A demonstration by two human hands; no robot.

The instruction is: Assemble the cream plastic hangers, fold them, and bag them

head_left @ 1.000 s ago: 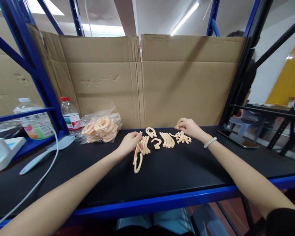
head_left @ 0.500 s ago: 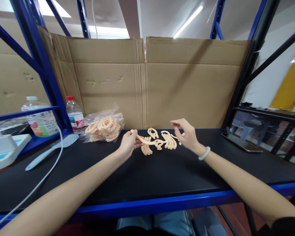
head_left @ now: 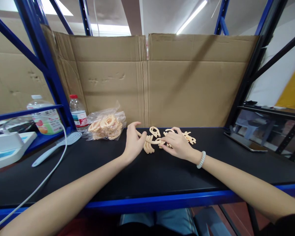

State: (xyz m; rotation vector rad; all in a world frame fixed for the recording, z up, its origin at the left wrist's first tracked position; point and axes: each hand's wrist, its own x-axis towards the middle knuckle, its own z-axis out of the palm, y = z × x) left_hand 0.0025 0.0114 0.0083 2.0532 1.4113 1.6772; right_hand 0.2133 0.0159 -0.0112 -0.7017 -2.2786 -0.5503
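Several cream plastic curved pieces [head_left: 150,146] lie in a row on the black shelf top [head_left: 147,170]. A long curved cream piece [head_left: 151,141] spans between my two hands above the row. My left hand [head_left: 134,143] holds its left end between thumb and palm, the other fingers spread. My right hand [head_left: 177,144] pinches its right end, fingers curled over more cream pieces. Further cream pieces [head_left: 189,137] lie just right of my right hand.
A clear bag of cream rings [head_left: 105,124] sits at the back left, beside a water bottle [head_left: 78,113]. A pale blue brush [head_left: 55,148] and a white cable [head_left: 43,178] lie to the left. A dark tablet [head_left: 244,142] lies right. Cardboard sheets [head_left: 147,78] wall the back.
My left hand swung the long piece from hanging down to level. My right hand left the pieces at the right and came in to pinch its right end.
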